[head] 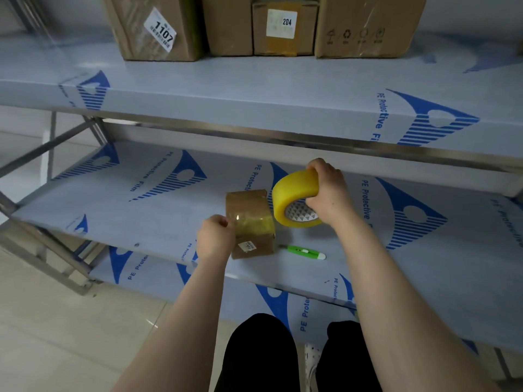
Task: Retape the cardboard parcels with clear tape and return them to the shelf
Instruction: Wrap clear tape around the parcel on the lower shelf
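Here our left hand (215, 236) pinches the tape end (237, 218) against the small parcel (252, 230) on the middle shelf (141, 222), while our right hand (328, 190) grips the tape roll (294, 190) just beside it. If that pinch slips, the tape could wrinkle. The parcel sits near the shelf's front edge; open shelf lies leftward.

Matt brown cardboard parcel (250, 222) under glossy clear tape; translucent yellowish tape roll (295, 198); film-covered shelf (169, 219) with shiny metal edge

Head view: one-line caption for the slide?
Right hand grips the tape roll, left hand pinches the tape end at the parcel on the shelf; green cutter beside it.
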